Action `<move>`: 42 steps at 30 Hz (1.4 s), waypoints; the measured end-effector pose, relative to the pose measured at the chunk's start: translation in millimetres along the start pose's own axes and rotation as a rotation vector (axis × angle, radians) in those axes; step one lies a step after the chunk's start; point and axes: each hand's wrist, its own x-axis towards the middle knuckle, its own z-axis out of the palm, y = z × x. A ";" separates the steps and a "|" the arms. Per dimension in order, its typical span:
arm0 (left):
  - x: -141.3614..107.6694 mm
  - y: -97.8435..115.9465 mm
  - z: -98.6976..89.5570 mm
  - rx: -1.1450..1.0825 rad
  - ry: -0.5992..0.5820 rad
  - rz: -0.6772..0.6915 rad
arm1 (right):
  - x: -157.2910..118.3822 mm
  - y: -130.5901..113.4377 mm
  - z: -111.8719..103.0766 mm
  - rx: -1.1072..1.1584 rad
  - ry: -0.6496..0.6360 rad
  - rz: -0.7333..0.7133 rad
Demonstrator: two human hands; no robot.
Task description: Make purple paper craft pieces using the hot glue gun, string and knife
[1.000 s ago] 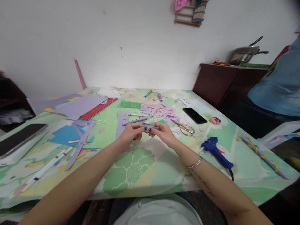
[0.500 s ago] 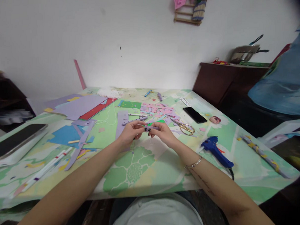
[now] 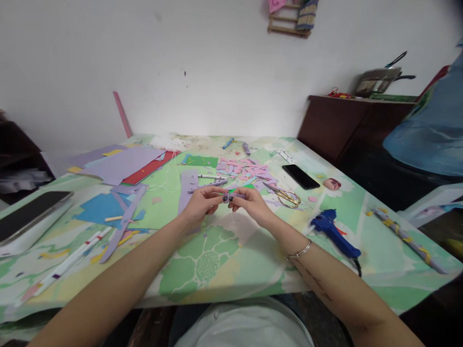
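Note:
My left hand (image 3: 204, 203) and my right hand (image 3: 249, 204) meet over the middle of the table, fingertips nearly touching. Both pinch a small purple piece (image 3: 236, 195), mostly hidden by the fingers. Just behind them lie a green paper piece (image 3: 249, 186) and a heap of pink paper scraps (image 3: 243, 169). Gold-handled scissors (image 3: 287, 197) rest to the right of my right hand. Beyond my left hand are a white pen (image 3: 212, 177) and a purple strip (image 3: 187, 188) on light green paper (image 3: 165, 201).
A blue glue gun (image 3: 334, 233), a black phone (image 3: 300, 176) and a decorated purple stick (image 3: 408, 241) lie on the right. Blue paper (image 3: 99, 208), white pens (image 3: 72, 258), stacked coloured sheets (image 3: 120, 163) and another phone (image 3: 26, 215) are on the left.
Both hands stay in nearly the same place; the fingertips have shifted very slightly around the small purple piece.

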 end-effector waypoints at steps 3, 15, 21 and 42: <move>0.8 -1.5 -1.3 -0.009 -0.022 0.002 | -0.1 -0.6 0.1 0.013 0.003 0.006; 3.4 -4.4 -3.5 -0.134 -0.039 -0.067 | 0.1 -2.0 -0.1 0.061 -0.001 0.014; 4.1 -6.9 -5.8 -0.181 -0.049 -0.112 | 0.4 -1.5 -0.3 0.072 -0.004 0.013; 5.1 -5.4 -6.0 -0.225 -0.024 -0.128 | -0.3 0.3 -0.5 0.052 0.024 0.019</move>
